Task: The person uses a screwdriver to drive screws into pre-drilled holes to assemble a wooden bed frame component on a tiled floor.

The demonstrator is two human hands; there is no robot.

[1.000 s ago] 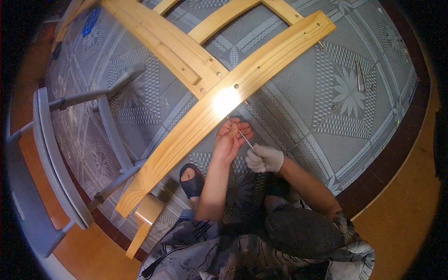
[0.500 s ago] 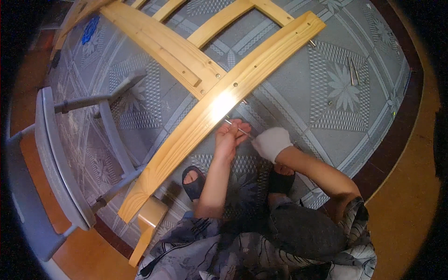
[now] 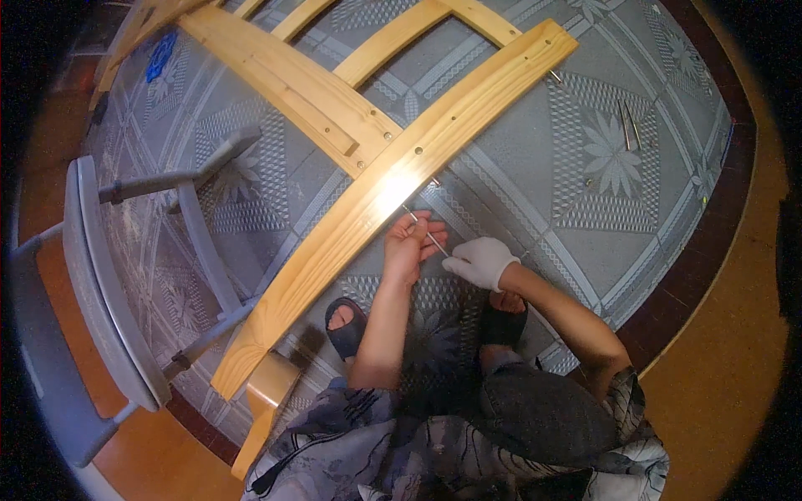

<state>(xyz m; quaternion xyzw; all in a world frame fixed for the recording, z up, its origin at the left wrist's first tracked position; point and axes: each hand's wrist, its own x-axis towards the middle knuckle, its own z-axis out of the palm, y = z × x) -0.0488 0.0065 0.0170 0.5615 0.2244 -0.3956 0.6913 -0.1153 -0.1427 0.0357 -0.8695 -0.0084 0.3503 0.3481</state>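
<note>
A pale pine board (image 3: 317,250), curved and drilled with holes, runs diagonally in front of me as one side of a wooden frame. My left hand (image 3: 404,250), bare and palm up, pinches a thin metal rod (image 3: 430,238) between thumb and fingers. The rod's far end meets the board's near edge. At its near end, the gloved fingers of my right hand (image 3: 480,263) are closed round the rod; the glove is white. Metal fastener ends (image 3: 435,181) stick out of the same edge close by. Whether the rod is a tool or a bolt is not clear.
A grey chair (image 3: 109,275) lies or stands at the left. Two loose metal rods (image 3: 628,125) and a small round metal piece (image 3: 590,181) lie on the patterned grey mat (image 3: 518,192) at right. A curved wooden part (image 3: 269,392) is near my left knee; a blue bundle (image 3: 161,57) lies far left.
My right hand has shifted slightly left and down, its fingers turned over at the rod's end. The rod now tilts more steeply. My left hand stays nearly in place.
</note>
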